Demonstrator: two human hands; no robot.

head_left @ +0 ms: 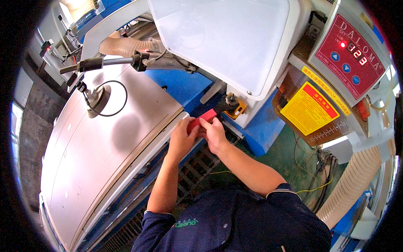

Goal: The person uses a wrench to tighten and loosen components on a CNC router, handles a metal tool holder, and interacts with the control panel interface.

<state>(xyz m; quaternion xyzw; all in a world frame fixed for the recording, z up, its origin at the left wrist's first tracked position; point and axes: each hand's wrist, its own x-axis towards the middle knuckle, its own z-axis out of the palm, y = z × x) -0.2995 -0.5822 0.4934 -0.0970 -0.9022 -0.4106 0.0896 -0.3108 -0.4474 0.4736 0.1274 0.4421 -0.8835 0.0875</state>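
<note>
A small red block [206, 117] lies between my two hands, slanting up to the right. My left hand [181, 136] is closed on its lower left end. On the lower right side, my right hand [214, 135] grips the same block, with thumb and fingers against it. The fingertips beneath are partly hidden. Just beyond the block's upper end sits a dark fitting with a metal tip [231, 99], beside a yellow bracket [239, 110]. Both hands are at the corner of a large pale panel [96, 159] that stretches away to the left.
A suction cup [100, 101] with a looped cable rests on the panel. A white machine cover [222, 38] stands ahead. To the right are an oil reservoir [289, 101] with a red control display [350, 59] and a ribbed hose [350, 185]. Cables [325, 172] lie on the green floor.
</note>
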